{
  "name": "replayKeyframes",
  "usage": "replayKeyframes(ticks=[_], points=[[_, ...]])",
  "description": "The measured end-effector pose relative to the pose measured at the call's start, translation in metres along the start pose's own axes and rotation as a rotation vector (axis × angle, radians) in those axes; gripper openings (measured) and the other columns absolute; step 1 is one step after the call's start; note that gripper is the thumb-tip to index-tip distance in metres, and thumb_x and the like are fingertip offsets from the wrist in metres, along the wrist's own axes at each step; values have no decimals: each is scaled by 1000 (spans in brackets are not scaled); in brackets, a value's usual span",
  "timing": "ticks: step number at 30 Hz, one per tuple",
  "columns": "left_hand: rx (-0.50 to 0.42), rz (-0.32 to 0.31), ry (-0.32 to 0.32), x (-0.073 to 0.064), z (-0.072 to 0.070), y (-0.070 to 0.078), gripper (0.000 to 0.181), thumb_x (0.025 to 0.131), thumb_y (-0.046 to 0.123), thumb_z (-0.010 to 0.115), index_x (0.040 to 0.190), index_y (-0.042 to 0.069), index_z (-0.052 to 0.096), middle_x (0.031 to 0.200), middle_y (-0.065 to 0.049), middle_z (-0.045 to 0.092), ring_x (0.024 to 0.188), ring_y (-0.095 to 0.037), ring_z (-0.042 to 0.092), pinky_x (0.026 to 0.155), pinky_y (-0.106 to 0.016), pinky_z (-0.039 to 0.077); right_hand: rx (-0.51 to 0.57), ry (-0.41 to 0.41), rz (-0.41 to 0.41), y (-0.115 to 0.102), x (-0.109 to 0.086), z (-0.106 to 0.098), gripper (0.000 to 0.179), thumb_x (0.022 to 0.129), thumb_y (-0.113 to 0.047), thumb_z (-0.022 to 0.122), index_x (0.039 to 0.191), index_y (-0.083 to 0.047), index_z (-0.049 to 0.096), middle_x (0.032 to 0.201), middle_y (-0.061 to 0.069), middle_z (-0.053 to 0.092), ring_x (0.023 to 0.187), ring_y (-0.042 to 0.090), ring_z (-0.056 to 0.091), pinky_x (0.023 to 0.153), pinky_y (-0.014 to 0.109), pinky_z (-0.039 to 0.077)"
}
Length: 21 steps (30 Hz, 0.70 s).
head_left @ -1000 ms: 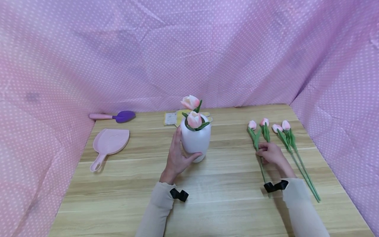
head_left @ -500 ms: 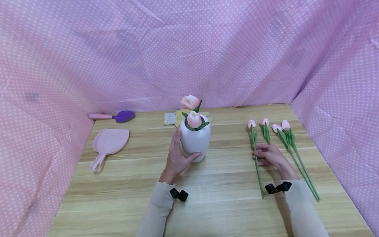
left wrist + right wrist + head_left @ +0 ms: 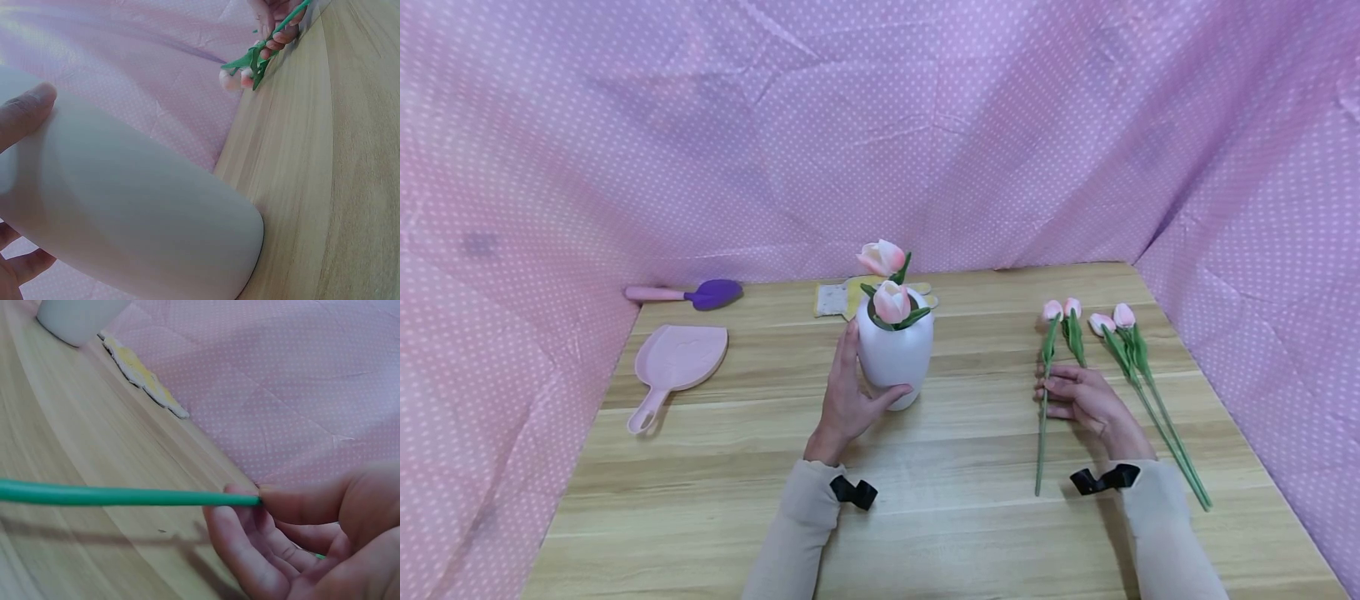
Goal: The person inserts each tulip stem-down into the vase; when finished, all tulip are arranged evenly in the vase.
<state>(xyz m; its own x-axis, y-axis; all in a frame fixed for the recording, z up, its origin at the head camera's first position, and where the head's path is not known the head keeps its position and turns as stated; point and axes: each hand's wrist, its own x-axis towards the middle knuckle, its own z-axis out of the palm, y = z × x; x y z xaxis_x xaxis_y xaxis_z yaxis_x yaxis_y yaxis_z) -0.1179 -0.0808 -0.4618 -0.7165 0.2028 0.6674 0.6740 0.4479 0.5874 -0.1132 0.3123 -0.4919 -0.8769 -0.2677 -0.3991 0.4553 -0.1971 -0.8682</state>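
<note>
A white vase stands at the middle of the table with two pink-and-white tulips in its mouth. My left hand grips its left side, thumb across the front; the left wrist view shows the thumb on the smooth wall. On the right, my right hand pinches a single tulip by its green stem. In the right wrist view that stem runs between thumb and fingers, with its shadow on the wood beneath. Another tulip lies just behind, its lower stem hidden by the hand.
Two more tulips lie right of my right hand. A pink dustpan and a purple trowel with a pink handle lie at the left. Yellow-and-white gloves rest behind the vase. Pink dotted cloth hangs around the table.
My right hand has picked up the leftmost loose tulip by its stem; the stem's lower end has swung left and the bloom now overlaps its neighbour. My left hand and the vase stay put.
</note>
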Motion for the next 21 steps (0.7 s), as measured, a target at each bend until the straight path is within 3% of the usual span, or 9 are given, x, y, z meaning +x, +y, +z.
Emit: replayKeyframes(ticks=[13, 21], points=[[1, -39, -11, 0, 0, 0, 129, 65, 13, 94, 160, 16, 7, 156, -26, 33, 140, -45, 42, 112, -62, 43, 261, 15, -110, 13, -3, 8, 23, 104, 2, 43, 109, -11, 61, 94, 1, 74, 92, 14, 73, 78, 33, 64], [-6, -58, -14, 0, 0, 3, 129, 64, 12, 95, 160, 15, 8, 156, -25, 33, 140, -45, 43, 112, -62, 42, 353, 6, -189, 22, 0, 16, 20, 104, 3, 40, 110, -8, 56, 95, 2, 69, 91, 16, 70, 82, 35, 64]])
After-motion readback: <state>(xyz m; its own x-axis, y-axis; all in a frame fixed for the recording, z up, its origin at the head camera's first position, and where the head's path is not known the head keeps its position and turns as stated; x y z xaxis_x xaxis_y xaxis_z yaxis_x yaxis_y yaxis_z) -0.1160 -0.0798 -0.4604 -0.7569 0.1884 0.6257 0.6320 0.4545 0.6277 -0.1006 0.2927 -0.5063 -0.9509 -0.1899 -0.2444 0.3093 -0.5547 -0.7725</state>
